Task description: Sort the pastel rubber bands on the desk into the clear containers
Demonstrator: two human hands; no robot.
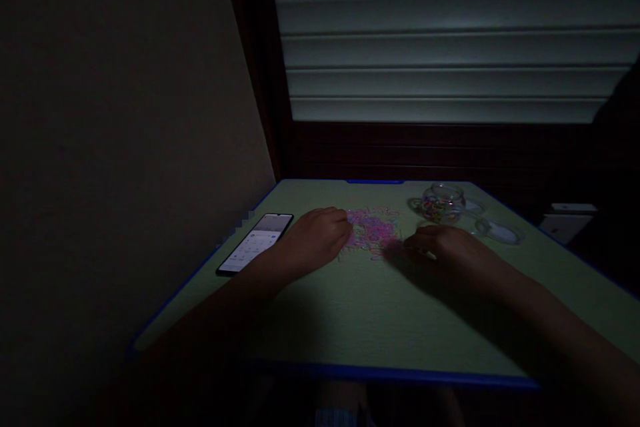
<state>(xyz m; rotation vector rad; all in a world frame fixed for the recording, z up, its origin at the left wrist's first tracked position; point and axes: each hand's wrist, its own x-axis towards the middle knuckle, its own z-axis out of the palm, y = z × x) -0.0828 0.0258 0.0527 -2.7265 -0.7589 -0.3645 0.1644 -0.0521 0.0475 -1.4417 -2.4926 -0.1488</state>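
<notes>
A flat patch of small pink and purple pieces [374, 230] lies on the pale green table [360, 313]; the pieces are too small to name. At the patch's left edge, my left hand [323, 233] has its fingers curled together, and whatever they hold is hidden. My right hand [440, 243] is at the right edge, thumb and fingertips brought together in a pinch; anything between them is too small and dark to make out. Behind my right hand stands a round glass jar [443, 204] with many small coloured pieces inside.
A phone with a lit screen [256, 243] lies left of my left hand. Clear round lids or dishes [500, 232] lie right of the jar. The table has a blue edge [400, 373]. A wall rises at the left, and a dark panel with pale slats stands behind.
</notes>
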